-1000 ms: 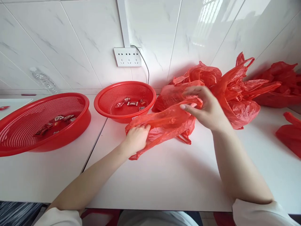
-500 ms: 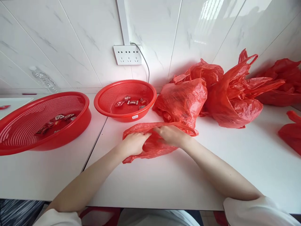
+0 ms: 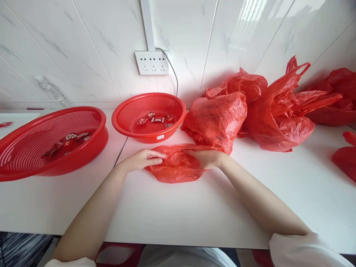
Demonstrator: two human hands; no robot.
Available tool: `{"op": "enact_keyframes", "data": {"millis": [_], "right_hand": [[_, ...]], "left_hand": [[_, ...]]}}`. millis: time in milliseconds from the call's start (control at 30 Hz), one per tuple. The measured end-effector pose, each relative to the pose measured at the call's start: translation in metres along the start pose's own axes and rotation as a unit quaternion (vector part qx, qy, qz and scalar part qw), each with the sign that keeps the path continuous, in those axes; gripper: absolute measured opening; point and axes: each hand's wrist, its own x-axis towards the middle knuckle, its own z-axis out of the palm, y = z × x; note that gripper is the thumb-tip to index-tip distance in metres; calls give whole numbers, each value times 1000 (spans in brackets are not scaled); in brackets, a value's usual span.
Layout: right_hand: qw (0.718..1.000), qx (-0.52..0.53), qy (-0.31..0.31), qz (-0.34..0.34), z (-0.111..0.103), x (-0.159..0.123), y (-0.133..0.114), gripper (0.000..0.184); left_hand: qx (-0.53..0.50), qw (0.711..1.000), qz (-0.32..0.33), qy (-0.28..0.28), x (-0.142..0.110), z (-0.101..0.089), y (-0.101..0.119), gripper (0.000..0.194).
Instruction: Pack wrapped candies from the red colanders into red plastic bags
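A thin red plastic bag (image 3: 175, 176) lies on the white table in front of me, its mouth spread toward me. At its left edge is my left hand (image 3: 143, 159), open, with the thumb apart from the outstretched fingers and the fingertips at the plastic. From the right, my right hand (image 3: 207, 158) reaches into the bag's mouth. Its fingers point left and look stretched out, partly covered by the plastic. I see no separate item in either hand.
Behind the bag stands a red basket (image 3: 148, 139) with several small wrapped packets (image 3: 158, 120). A larger red basket (image 3: 80, 161) at left holds more packets. Full red bags (image 3: 215, 115) stand at right by the tiled wall. A socket panel (image 3: 152, 63) is on the wall.
My left hand has come out of the bag and moved left to its edge, with the fingers straightened. My right hand stays in the bag's mouth, whose opening has shifted shape.
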Motion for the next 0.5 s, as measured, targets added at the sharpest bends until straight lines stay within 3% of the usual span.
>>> {"op": "enact_keyframes", "data": {"millis": [100,200,300,367,500], "right_hand": [[996,-64,-51,-17,2,-1,-7,85],[994,-98,-49,-6,0,-5,-26,75],[992,-115,-43,5,-6,-16,-49,56],[993,-118,-29,-14,-12,-24,-64,45],[986,-45,-2,-159,-28,-35,-88,30]], "left_hand": [[-174,979,-31,104,3,-3,-5,56],[-352,914,-85,181,5,-7,-4,70],[-460,866,-114,161,3,-12,4,70],[-506,847,-97,132,1,-15,9,58],[-555,817,-48,145,4,-12,11,43]]}}
